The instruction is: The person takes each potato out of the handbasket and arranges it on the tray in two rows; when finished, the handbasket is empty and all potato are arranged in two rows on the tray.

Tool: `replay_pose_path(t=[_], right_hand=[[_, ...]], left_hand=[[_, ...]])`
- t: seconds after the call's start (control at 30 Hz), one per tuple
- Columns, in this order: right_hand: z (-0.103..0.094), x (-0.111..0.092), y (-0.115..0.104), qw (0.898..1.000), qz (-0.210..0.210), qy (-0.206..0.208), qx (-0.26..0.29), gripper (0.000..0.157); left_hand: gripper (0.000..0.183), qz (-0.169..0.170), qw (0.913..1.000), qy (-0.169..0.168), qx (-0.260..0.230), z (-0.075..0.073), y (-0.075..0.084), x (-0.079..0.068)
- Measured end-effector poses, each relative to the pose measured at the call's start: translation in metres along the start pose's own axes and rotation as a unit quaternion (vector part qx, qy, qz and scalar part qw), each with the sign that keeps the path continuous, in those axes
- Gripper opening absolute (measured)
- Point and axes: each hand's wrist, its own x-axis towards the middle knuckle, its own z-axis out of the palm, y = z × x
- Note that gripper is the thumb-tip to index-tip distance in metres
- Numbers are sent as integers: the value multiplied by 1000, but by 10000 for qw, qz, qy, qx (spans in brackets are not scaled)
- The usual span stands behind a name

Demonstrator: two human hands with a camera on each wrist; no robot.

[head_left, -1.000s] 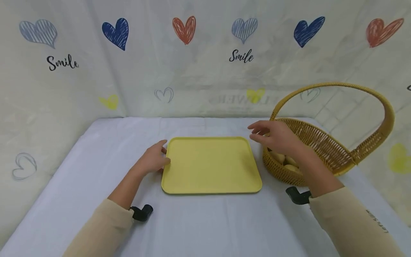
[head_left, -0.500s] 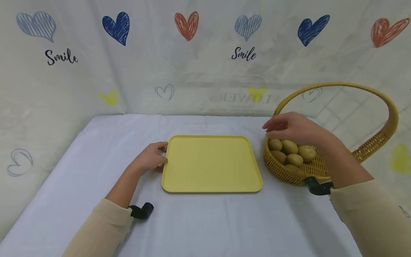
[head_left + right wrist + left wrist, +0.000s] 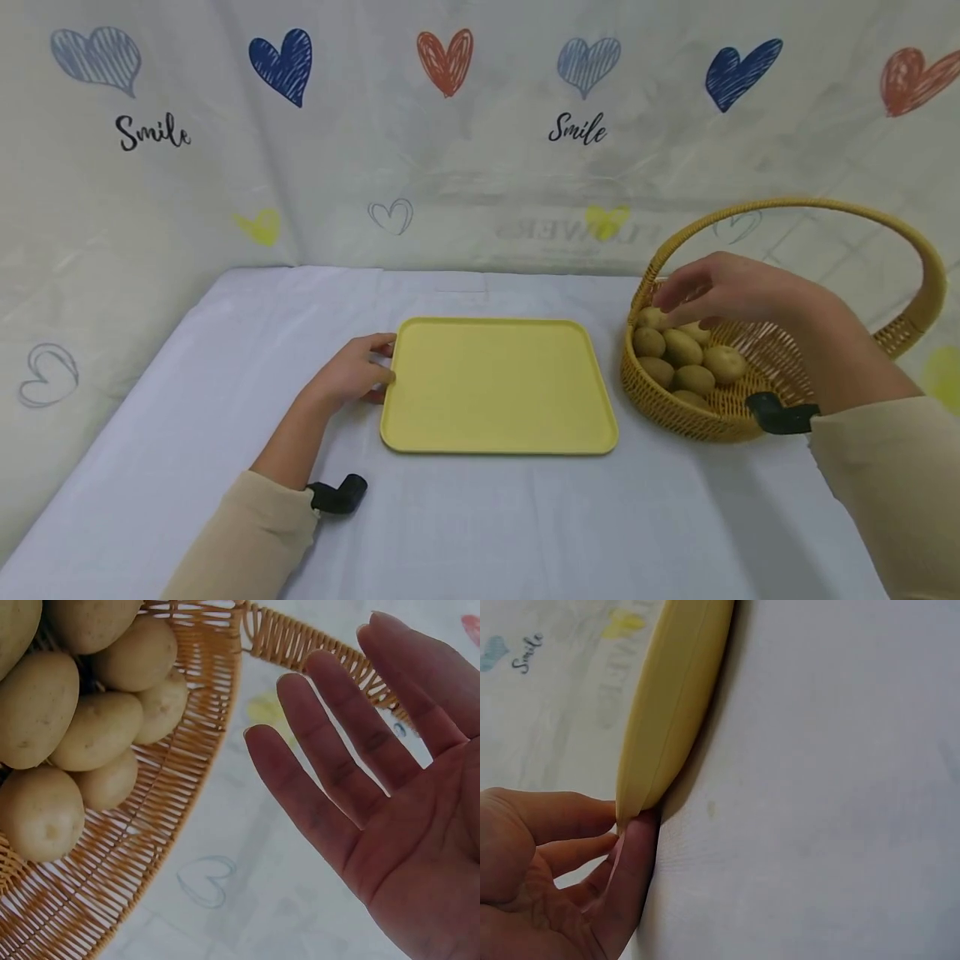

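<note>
A yellow rectangular tray [image 3: 498, 387] lies flat on the white-covered table in the head view. At its left edge my left hand [image 3: 351, 371] grips the rim; in the left wrist view the tips sit on either side of the tray's edge [image 3: 664, 727]. My right hand [image 3: 738, 292] hovers over the wicker basket [image 3: 675, 425], fingers extended and slightly bent, holding nothing. Several potatoes [image 3: 693, 380] fill the basket's left part. Seen from the right wrist, the palm faces the camera with fingers [image 3: 322, 765] spread apart, beside the potatoes [image 3: 101, 731].
The basket's tall arched handle [image 3: 806, 202] rises above the right hand and forearm. Behind the table hangs a pale backdrop [image 3: 480, 150] printed with hearts and words. White cloth [image 3: 480, 525] covers the table in front of the tray.
My right hand has moved right, from beside the tray's far right corner to over the basket, revealing the potatoes. My left hand has stayed at the tray's left edge.
</note>
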Motion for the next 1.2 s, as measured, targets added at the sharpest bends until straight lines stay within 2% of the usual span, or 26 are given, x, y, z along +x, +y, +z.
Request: replay_pose_path(t=[0.3,0.47,0.6,0.67,0.87,1.1,1.2], right_hand=[[-5,2,31,9995,306,-25,17,51],[-4,-2,51,9992,349,39,213,48],[-4,-6,67,9988,325,117,335,52],[-4,-8,74,9981,452,140,403,55],[0,-10,95,9947,682,25,772,65],[7,-8,112,9930,897,-71,770,70],[10,-7,116,9906,985,-181,931,71]], left_hand=[[77,37,9999,47,-109,1,-3,0],[77,14,9999,51,-149,2,-6,0],[76,-21,9998,87,-171,2,-7,0],[76,-16,9998,101,-177,2,-7,1],[76,-24,9997,84,-214,1,-8,1],[75,2,9993,106,-350,0,-9,0],[74,33,9993,99,-362,1,-10,0]])
